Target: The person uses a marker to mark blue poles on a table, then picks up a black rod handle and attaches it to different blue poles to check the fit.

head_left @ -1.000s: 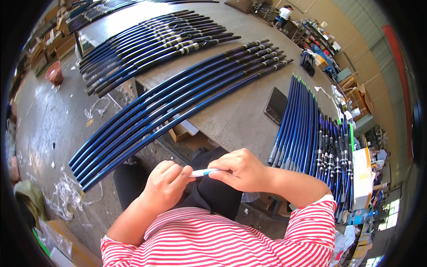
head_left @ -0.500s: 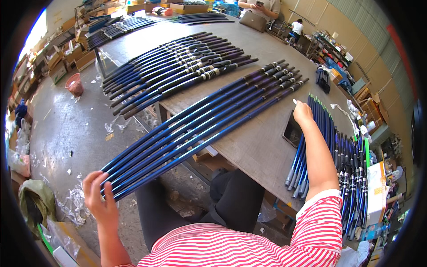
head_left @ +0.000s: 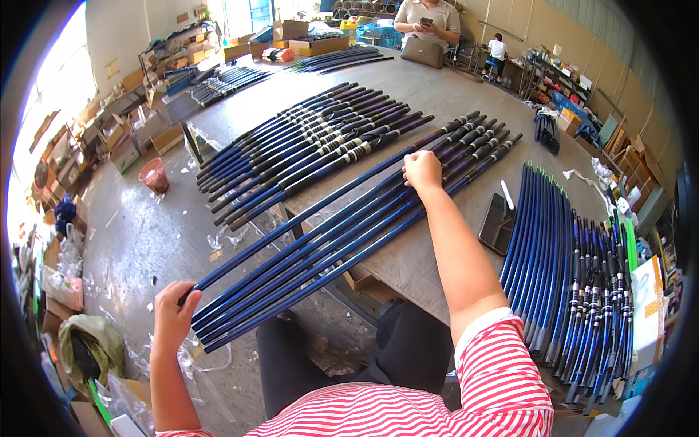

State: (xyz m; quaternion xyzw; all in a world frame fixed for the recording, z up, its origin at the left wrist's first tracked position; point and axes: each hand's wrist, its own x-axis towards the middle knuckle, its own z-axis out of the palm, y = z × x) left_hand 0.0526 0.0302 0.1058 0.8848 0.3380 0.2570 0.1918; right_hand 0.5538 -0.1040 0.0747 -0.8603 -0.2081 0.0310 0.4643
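Several dark blue fishing rods lie slanting across the table corner, their lower ends jutting past its edge above my legs. My left hand is closed on the lower end of the farthest one, a fishing rod set a little apart from the others. Farther up, my right hand is closed at the rods near their dark grips; its fingertips are partly hidden, so which rod it pinches is unclear. To the right of that hand lie a black phone and a white pen-like stick.
More rods lie in a row behind. Blue rods and rods with grips cover the table's right side. A person with a phone stands at the far edge by a brown bag. A red basket stands on the floor.
My right hand has moved left from beside the phone to the rods, leaving the white stick by the phone. My left hand now holds one rod's end, and that rod has separated from the others.
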